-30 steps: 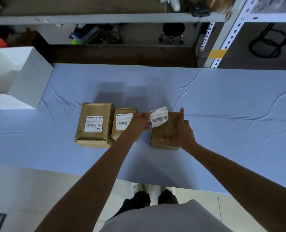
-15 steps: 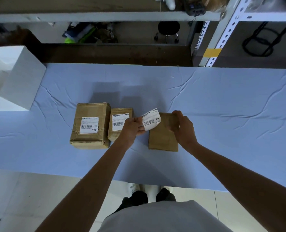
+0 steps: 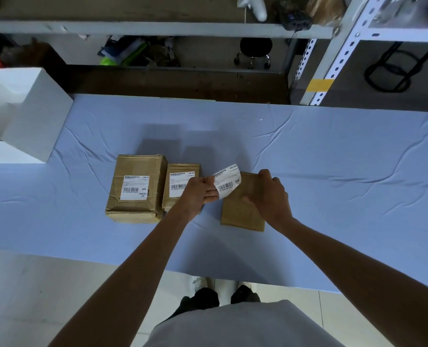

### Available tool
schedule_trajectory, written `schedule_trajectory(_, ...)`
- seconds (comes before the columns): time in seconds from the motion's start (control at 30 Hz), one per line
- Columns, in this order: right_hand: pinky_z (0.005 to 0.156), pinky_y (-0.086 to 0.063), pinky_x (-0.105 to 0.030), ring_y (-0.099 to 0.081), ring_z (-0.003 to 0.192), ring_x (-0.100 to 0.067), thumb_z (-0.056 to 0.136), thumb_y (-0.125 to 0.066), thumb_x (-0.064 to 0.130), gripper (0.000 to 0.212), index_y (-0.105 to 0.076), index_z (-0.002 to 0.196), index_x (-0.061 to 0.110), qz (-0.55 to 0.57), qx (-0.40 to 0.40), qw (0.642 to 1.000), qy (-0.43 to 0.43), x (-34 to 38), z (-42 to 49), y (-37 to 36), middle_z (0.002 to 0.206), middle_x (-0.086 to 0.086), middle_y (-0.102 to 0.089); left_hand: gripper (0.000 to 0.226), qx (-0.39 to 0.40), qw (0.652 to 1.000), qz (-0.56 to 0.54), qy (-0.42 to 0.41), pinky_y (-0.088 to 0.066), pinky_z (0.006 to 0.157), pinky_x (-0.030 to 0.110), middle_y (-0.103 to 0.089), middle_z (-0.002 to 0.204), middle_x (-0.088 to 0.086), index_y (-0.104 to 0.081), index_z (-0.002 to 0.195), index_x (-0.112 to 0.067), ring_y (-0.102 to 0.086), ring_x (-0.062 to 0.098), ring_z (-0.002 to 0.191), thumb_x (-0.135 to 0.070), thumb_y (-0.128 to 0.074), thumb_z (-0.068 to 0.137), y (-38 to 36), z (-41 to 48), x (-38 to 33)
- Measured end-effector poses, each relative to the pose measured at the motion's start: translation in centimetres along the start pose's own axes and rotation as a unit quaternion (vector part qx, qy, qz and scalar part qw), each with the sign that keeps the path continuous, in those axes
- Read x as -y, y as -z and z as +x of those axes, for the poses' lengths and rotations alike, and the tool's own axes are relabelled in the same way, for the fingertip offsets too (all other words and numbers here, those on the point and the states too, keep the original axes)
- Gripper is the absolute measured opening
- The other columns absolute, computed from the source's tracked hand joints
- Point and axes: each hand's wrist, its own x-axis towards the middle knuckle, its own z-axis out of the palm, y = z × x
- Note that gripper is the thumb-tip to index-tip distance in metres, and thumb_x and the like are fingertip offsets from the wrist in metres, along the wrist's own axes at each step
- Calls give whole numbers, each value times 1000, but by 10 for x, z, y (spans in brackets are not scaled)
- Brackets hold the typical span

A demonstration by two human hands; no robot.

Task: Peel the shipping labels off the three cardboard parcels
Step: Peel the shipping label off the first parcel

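Three brown cardboard parcels lie in a row on the blue table (image 3: pixel 333 171). The left parcel (image 3: pixel 135 187) carries a white label (image 3: pixel 134 187) flat on its top. On the middle parcel (image 3: pixel 176 184) a label (image 3: pixel 179 184) also lies flat, partly behind my left hand. My left hand (image 3: pixel 198 190) pinches the curled white label (image 3: pixel 226 182) of the right parcel (image 3: pixel 241 209); the label stands lifted off the parcel's top, and whether its far edge still sticks I cannot tell. My right hand (image 3: pixel 269 194) grips the right parcel's upper right part.
A white box (image 3: pixel 28 116) stands at the table's far left edge. Behind the table runs a dark wooden ledge (image 3: pixel 178 83) and a metal shelf post (image 3: pixel 333 53). The table's near edge is just in front of my feet (image 3: pixel 220 286).
The right parcel's label has stayed pinched in my left hand and lifted. My right hand shifted from the parcel's far corner down onto its upper right side. The other parcels did not move.
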Motion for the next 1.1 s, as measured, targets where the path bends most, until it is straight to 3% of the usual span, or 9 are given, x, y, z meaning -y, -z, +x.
schedule_trajectory(0.13, 63, -48, -37, -61, 77, -34, 89, -47, 10, 16, -46, 105, 13, -11, -35, 999, 26, -6, 11, 6, 84, -13, -61, 20, 3, 1000, -5, 7, -59, 77, 33, -62, 117, 25, -54, 111, 2, -65, 28, 87, -11, -45, 98, 0, -1, -1)
schedule_trajectory(0.3, 81, -51, -45, -58, 96, -37, 61, -74, 65, 91, -33, 126, 18, -35, 41, 998, -42, 7, 1, 4, 109, -10, -52, 14, 7, 1000, -12, 13, -59, 65, 26, -64, 112, 22, -57, 88, -6, -66, 22, 78, -11, -48, 97, -1, -2, -2)
schedule_trajectory(0.37, 78, -49, -45, -59, 96, -39, 57, -76, 66, 95, -31, 124, 17, -61, 29, 997, -38, 9, -3, -1, 109, -9, -50, 15, 9, 1000, -4, 12, -58, 65, 25, -65, 110, 21, -57, 86, -7, -66, 22, 78, -11, -48, 97, 0, -3, -3)
schedule_trajectory(0.53, 58, -44, -35, -61, 75, -34, 93, -48, 20, 14, -41, 104, 15, -54, -42, 997, 24, 2, 8, 3, 84, -9, -58, 16, 4, 1000, 16, 17, -58, 72, 28, -64, 115, 21, -56, 105, -1, -65, 29, 94, -12, -47, 98, 6, -1, 0)
schedule_trajectory(0.6, 56, -44, -33, -60, 71, -32, 92, -40, 8, 11, -44, 100, 14, -28, -25, 999, 32, -3, 11, 7, 80, -10, -60, 19, 7, 1000, 19, 19, -57, 75, 30, -64, 116, 21, -55, 110, 0, -65, 30, 97, -12, -47, 98, 8, 0, 2)
schedule_trajectory(0.67, 64, -48, -34, -59, 79, -30, 87, -59, 23, 31, -44, 112, 15, -12, 32, 999, 18, -3, 9, 11, 92, -9, -62, 16, 7, 1000, 11, 18, -58, 72, 28, -64, 113, 20, -55, 107, -1, -66, 28, 92, -11, -48, 97, 7, -1, 3)
schedule_trajectory(0.73, 80, -51, -42, -57, 96, -31, 62, -81, 48, 87, -33, 129, 19, -21, 98, 995, 0, 0, 3, 13, 111, -9, -55, 15, 4, 1000, 4, 15, -57, 69, 26, -64, 108, 18, -55, 105, -1, -66, 26, 86, -11, -48, 97, 6, -2, 3)
schedule_trajectory(0.83, 89, -47, -46, -52, 110, -39, 46, -91, 44, 124, -15, 142, 22, -42, 126, 991, -4, 2, -7, 7, 125, -11, -41, 14, 13, 1000, 3, 11, -57, 71, 26, -65, 104, 16, -58, 96, -3, -66, 22, 82, -12, -49, 97, 6, -2, 4)
schedule_trajectory(1.1, 70, -44, -34, -57, 92, -34, 82, -68, 18, 51, -40, 125, 16, -19, 69, 997, 32, -1, 4, 6, 102, -13, -56, 30, 9, 999, 42, 7, -49, 97, 44, -69, 98, 11, -58, 112, 6, -67, 31, 100, -18, -50, 97, 11, 1, 10)
